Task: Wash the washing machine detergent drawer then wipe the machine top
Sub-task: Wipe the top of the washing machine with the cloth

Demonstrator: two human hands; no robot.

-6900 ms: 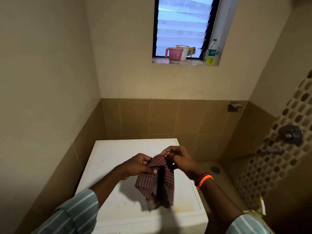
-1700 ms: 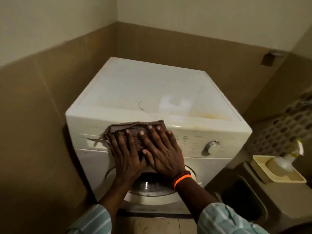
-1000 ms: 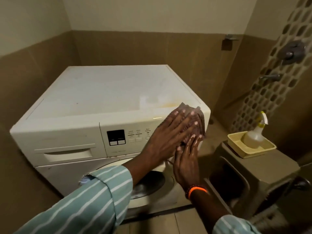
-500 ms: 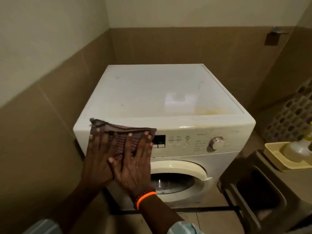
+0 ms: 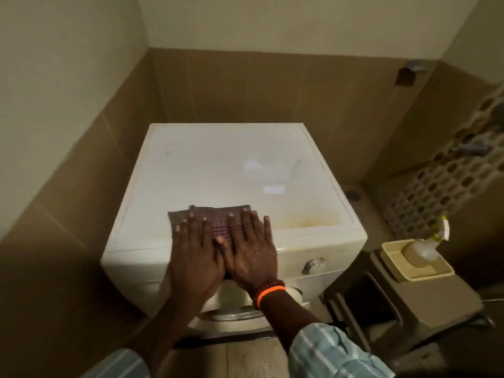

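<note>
A white front-loading washing machine [image 5: 218,165] stands in the corner, its flat top facing me. A maroon checked cloth [image 5: 218,216] lies spread on the front edge of that top. My left hand [image 5: 195,255] and my right hand [image 5: 249,252] press flat on the cloth side by side, fingers spread and pointing away from me. A yellowish stain [image 5: 308,221] marks the top near its front right corner. The control dial [image 5: 313,264] shows on the front panel to the right of my hands. My hands hide the detergent drawer.
Brown tiled walls close in behind and to the left of the machine. To its right a brown plastic stool [image 5: 425,301] carries a cream tray [image 5: 392,257] with a spray bottle [image 5: 420,249]. A tap [image 5: 469,148] sticks out of the patterned right wall.
Both hands and the cloth have moved from the upper left of the front panel up onto the front edge of the machine top, nearer the middle.
</note>
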